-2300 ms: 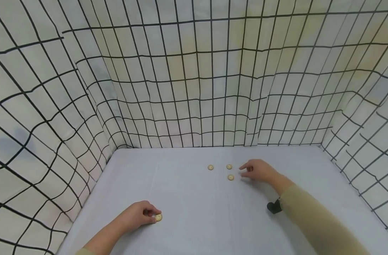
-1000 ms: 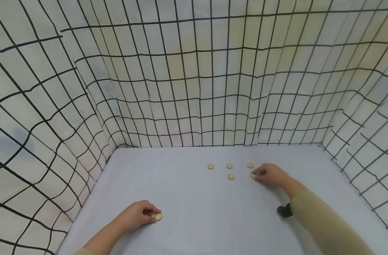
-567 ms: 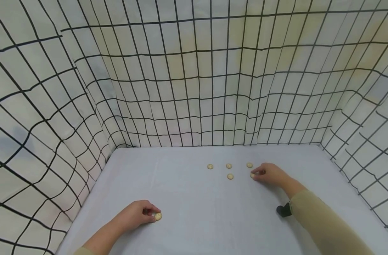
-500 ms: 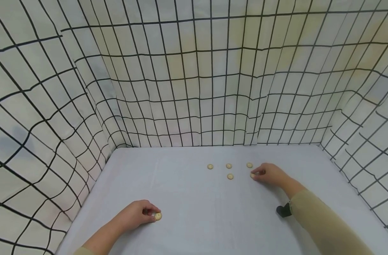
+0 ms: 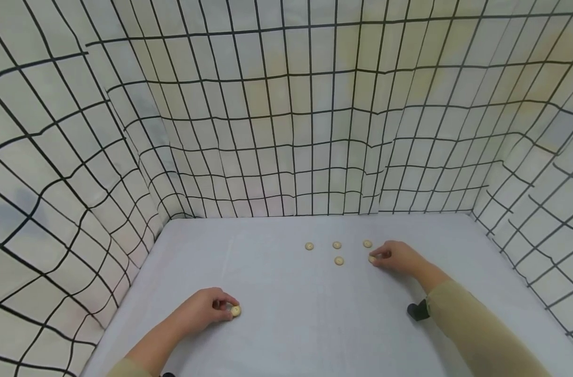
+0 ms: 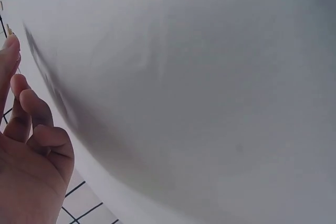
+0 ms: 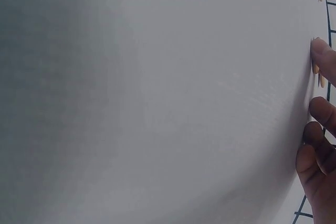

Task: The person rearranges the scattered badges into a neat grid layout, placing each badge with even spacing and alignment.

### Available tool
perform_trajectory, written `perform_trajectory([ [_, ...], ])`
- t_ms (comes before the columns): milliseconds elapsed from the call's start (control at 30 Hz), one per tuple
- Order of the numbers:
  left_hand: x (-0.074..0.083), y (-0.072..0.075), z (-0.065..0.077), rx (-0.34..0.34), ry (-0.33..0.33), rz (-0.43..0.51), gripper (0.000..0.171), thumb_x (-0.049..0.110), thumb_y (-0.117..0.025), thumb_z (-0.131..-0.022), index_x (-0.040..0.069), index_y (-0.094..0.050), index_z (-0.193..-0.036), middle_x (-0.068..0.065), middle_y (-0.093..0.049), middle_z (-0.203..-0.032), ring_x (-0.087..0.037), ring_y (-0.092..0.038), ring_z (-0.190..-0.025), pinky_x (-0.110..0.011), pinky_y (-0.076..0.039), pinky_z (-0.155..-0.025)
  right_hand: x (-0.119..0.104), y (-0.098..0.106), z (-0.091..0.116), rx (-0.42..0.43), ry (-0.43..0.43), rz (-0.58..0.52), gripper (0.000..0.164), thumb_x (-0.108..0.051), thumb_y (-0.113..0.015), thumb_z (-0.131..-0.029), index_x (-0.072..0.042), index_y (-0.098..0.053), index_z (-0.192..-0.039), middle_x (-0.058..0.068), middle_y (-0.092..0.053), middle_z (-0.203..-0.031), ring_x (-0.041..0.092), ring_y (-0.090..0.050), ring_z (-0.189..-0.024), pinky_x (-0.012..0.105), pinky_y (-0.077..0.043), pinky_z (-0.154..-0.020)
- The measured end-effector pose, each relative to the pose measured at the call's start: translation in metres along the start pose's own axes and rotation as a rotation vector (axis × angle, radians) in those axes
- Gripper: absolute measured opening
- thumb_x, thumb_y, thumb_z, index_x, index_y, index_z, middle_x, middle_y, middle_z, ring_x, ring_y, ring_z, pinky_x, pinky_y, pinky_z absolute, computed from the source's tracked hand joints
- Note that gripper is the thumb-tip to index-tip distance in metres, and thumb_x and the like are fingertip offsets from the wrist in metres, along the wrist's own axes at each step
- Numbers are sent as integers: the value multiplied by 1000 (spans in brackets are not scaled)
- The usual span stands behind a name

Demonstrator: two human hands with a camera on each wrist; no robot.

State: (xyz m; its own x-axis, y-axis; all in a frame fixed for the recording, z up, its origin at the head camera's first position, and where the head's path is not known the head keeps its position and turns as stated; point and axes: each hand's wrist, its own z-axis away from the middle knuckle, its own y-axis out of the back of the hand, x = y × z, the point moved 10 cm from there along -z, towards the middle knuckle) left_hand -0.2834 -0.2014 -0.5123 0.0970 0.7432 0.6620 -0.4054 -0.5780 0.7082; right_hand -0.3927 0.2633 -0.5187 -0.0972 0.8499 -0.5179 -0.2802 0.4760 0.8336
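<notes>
My left hand (image 5: 205,312) pinches a small pale-yellow round disc (image 5: 236,311) between thumb and fingers, over the near left part of the white table. In the left wrist view a sliver of disc (image 6: 9,30) shows at the fingertips. Farther back, the fingertips of my right hand (image 5: 399,259) grip a similar disc (image 5: 372,259) at the table surface, partly covered by the fingers. Just behind it lies another disc (image 5: 368,244). More discs lie flat to the left: one in the back row (image 5: 337,245), one in front (image 5: 339,261), and a leftmost one (image 5: 309,246).
A white-covered table (image 5: 286,324) carries everything. White cloth walls with a black grid (image 5: 277,131) rise at its back and both sides. A black wrist-worn piece (image 5: 418,310) sits by the right sleeve (image 5: 479,330).
My right hand has shifted right from beside the middle discs to the rightmost pair, then stayed there holding one. Lately my left hand has moved slightly forward with its disc.
</notes>
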Motion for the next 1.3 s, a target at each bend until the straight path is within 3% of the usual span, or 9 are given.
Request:
perform_trajectory([
  [467, 19, -12, -50, 24, 55, 32, 19, 18, -82, -82, 22, -76, -100, 1, -55, -81, -15, -48, -77, -32, -39, -66, 2, -1, 5, -12, -10, -4, 29, -27, -77, -86, -18, -75, -113, 2, -63, -100, 21, -54, -92, 39, -46, -81],
  [967, 73, -30, -122, -14, -2, -4, 18, 20, -79, -85, 24, -76, -102, 0, -56, -85, -15, -49, -79, -31, -39, -69, 7, -1, 0, -16, -8, 0, 30, -27, -77, -86, -18, -75, -114, 1, -64, -105, 21, -55, -96, 43, -47, -85],
  [1167, 86, -31, -148, 17, 28, 1, 17, 25, -77, -87, 27, -76, -104, -1, -57, -95, -18, -50, -87, -34, -42, -76, 2, 0, -3, -9, 12, -7, 29, -31, -74, -89, -18, -75, -115, 2, -64, -103, 22, -55, -94, 43, -47, -85],
  [1300, 97, -34, -159, 24, 12, -12, 19, 26, -77, -88, 26, -76, -106, -1, -58, -98, -19, -50, -90, -35, -42, -80, 1, 0, -3, -4, 13, -10, 30, -34, -73, -90, -17, -75, -115, 3, -64, -103, 22, -56, -95, 44, -47, -85],
])
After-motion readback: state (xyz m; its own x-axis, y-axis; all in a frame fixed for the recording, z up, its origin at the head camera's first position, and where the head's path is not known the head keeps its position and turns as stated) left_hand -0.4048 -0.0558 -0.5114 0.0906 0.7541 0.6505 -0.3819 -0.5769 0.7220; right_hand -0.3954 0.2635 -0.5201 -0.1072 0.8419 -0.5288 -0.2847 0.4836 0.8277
